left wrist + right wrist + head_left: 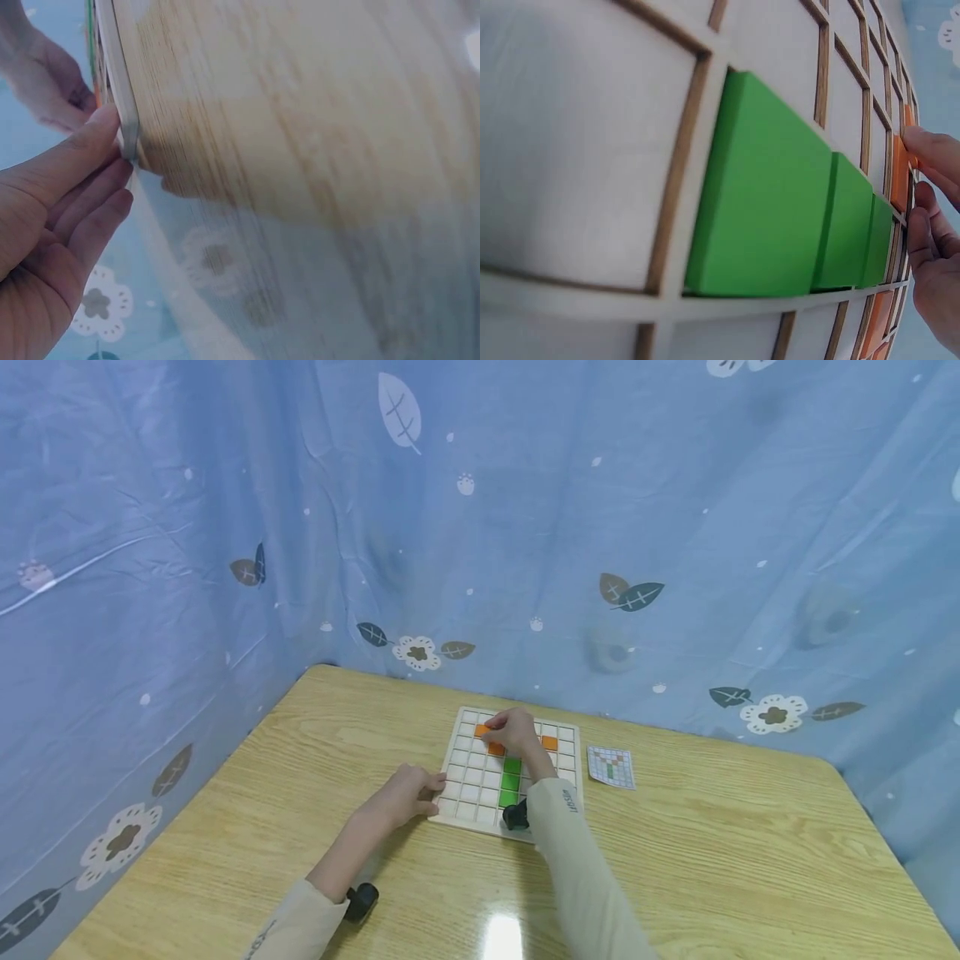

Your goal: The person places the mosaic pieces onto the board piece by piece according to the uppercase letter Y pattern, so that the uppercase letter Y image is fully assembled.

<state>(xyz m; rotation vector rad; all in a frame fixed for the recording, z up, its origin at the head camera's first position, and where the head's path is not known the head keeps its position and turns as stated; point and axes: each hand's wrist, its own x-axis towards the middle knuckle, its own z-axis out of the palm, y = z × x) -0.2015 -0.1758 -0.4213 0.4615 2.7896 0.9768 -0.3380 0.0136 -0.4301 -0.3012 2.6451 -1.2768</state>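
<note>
A square grid board (pixel 472 825) with white cells lies flat on the table. My left hand (pixel 405 793) holds its near left corner; in the left wrist view the thumb (pixel 94 127) is on the board's edge with the fingers below. My right hand (pixel 517 735) reaches over the board's far part, fingertips on an orange tile (pixel 482 730) in the upper left. Another orange tile (pixel 497 749) sits diagonally beside it, partly under the hand. To the right is a further orange tile (pixel 550 743). Three green tiles (pixel 772 202) stand in a column below.
Right of the board lies a small pattern card (pixel 611 768) with a gridded Y shape in orange and green. The wooden table (pixel 720 827) meets a blue patterned curtain (pixel 525 527) at the back and left. Small black cameras (pixel 362 902) sit at both wrists.
</note>
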